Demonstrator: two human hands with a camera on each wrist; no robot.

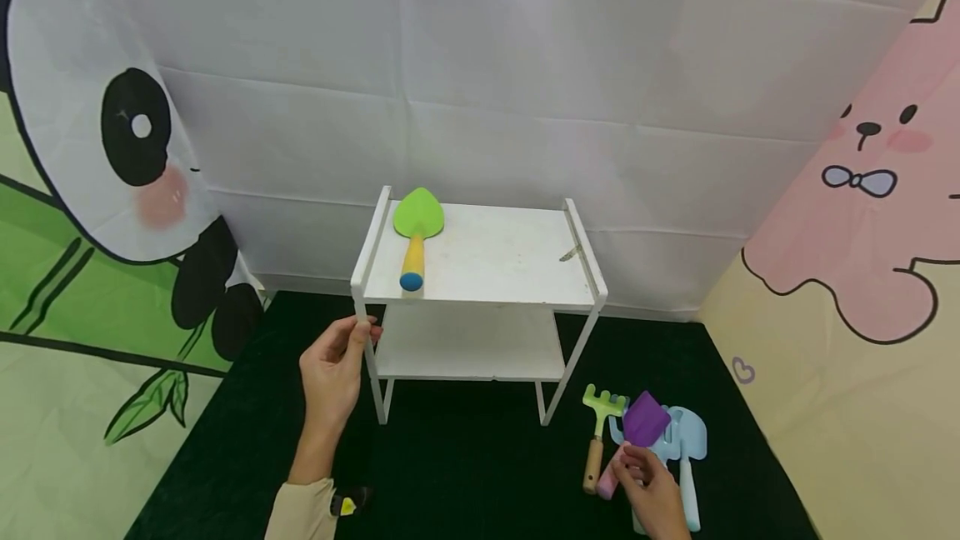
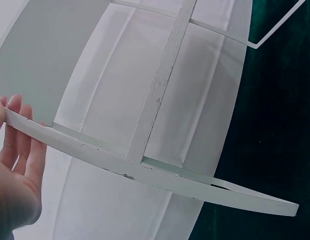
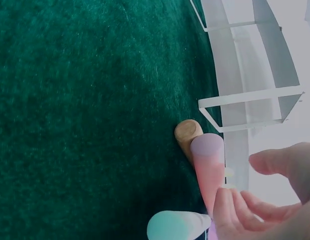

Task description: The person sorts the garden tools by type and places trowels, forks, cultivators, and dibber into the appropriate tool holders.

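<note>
A small white two-tier shelf (image 1: 495,252) stands against the back cloth. My left hand (image 1: 333,365) grips its front left leg, with thumb and fingers on either side of the white bar (image 2: 90,148) in the left wrist view. On the top tier lies a toy trowel with a green blade (image 1: 418,213) and yellow handle. My right hand (image 1: 651,486) is at a toy shovel with a purple blade (image 1: 647,419) and pink handle (image 3: 209,165). Its fingertips (image 3: 223,200) are right beside that handle, while the thumb stands apart from the fingers.
Beside the purple shovel lie a green toy rake (image 1: 600,407) with a wooden handle and light blue toy tools (image 1: 692,436). Dark green cloth (image 1: 465,473) covers the surface. Printed cloth walls (image 1: 847,232) rise on both sides.
</note>
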